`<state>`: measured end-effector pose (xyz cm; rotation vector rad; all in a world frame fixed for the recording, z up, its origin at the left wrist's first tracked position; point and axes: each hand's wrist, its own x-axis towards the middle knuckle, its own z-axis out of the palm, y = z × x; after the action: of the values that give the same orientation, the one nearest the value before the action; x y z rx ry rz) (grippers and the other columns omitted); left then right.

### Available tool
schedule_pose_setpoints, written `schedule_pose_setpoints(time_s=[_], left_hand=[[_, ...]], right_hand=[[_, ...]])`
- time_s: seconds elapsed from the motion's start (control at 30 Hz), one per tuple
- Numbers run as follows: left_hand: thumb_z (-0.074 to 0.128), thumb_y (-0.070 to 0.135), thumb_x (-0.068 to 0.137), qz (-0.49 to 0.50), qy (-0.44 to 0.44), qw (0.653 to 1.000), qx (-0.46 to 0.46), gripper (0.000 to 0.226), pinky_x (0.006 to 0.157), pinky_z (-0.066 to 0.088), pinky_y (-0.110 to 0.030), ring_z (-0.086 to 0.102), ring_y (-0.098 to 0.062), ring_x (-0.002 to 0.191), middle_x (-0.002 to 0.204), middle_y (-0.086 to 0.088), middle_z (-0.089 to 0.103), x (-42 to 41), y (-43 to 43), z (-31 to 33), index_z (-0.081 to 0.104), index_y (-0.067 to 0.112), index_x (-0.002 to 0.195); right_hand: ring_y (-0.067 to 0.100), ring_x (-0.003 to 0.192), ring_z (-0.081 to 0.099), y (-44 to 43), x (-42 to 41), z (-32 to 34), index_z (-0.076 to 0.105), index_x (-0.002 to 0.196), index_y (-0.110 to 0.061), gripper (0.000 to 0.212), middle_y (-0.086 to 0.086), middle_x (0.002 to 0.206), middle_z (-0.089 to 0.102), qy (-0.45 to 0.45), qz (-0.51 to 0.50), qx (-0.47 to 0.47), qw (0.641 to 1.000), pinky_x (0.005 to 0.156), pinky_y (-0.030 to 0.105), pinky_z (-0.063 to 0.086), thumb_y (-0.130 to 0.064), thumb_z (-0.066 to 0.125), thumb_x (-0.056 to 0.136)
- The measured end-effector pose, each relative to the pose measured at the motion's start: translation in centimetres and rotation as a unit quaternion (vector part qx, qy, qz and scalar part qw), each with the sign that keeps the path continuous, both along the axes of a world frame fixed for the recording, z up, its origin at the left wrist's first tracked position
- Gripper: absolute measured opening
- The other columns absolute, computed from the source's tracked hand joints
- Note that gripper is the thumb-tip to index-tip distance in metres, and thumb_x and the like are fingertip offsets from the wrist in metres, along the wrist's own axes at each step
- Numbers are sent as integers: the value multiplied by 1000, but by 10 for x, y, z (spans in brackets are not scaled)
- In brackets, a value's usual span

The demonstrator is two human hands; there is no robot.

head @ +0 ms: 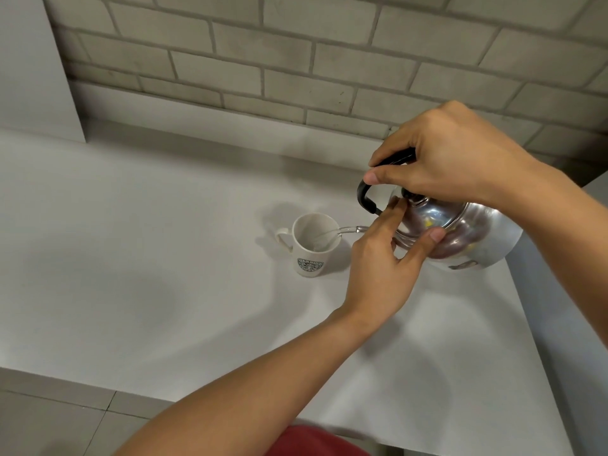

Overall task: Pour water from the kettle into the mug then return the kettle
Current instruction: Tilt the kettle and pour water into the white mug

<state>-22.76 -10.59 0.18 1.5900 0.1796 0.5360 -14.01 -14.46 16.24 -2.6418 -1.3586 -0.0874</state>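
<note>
The pour is under way: the shiny round steel kettle (467,235) is tipped leftward off the worktop, and a thin clear stream of water (332,233) arcs from its spout into the white ceramic mug with a green round logo (311,245), which stands upright on the pale grey worktop (148,258) just left of the kettle. The right hand (450,159) has its fingers wrapped tight round the black curved handle (367,195); the left hand (381,264) presses spread fingers (394,212) on the lid (probably to keep it seated). Next, I judge, comes levelling the kettle once the mug is full enough, then setting it down. The worktop's right edge runs close under the kettle, the brick wall (296,60) lies far behind; open room lies left and near.
</note>
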Motion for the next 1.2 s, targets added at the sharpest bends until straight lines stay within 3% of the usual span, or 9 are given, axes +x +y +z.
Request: schedule_pose_setpoints(time_s=[0.17,0.4,0.6,0.77,0.87,1.1,1.2], left_hand=[[72,46,95,7,-4,1000,-7,51,95,54,-26,68,-7,113,131,14,71,0,-1,0,59,29,142],[72,43,97,3,-8,1000,-5,48,80,42,-11,65,-24,100,122,5,74,2,-1,2,61,27,141],[73,40,97,-1,-14,1000,-26,46,81,45,-13,58,1,88,121,7,73,0,-2,3,63,25,140],[73,39,97,-1,-19,999,-31,48,82,47,-16,64,-7,94,125,8,73,-1,-1,5,61,26,142],[73,39,97,6,-23,999,-25,49,80,43,-11,65,-18,98,124,4,73,-2,-2,6,61,26,143],[72,37,98,1,-32,999,-37,49,87,47,-13,69,-17,111,130,7,72,-3,-2,6,60,25,144],[73,36,98,2,-33,999,-41,51,86,46,-11,69,-19,110,131,6,72,-4,-2,7,59,24,145]], right_hand=[[24,87,72,0,1,-1,83,101,-35,29,-3,90,82,-1,-1,-2,1000,77,45,59,-56,70,86],[24,88,72,3,2,1,83,99,-35,23,-3,91,82,-14,3,-5,1000,76,45,59,-53,75,87],[26,85,70,6,3,3,83,97,-35,24,-1,89,81,-22,6,-12,1000,76,46,58,-55,74,86],[26,85,70,5,2,2,83,97,-34,24,-2,88,81,-30,10,-8,999,74,45,58,-54,75,86],[27,86,71,5,2,2,83,97,-35,25,-1,89,81,-33,8,-9,999,74,44,58,-55,75,86],[26,83,70,4,3,1,83,96,-35,25,-3,85,80,-39,7,-13,999,72,43,58,-56,74,85],[26,81,68,5,3,1,83,96,-35,24,-3,83,80,-42,16,-12,999,64,35,51,-55,75,86]])
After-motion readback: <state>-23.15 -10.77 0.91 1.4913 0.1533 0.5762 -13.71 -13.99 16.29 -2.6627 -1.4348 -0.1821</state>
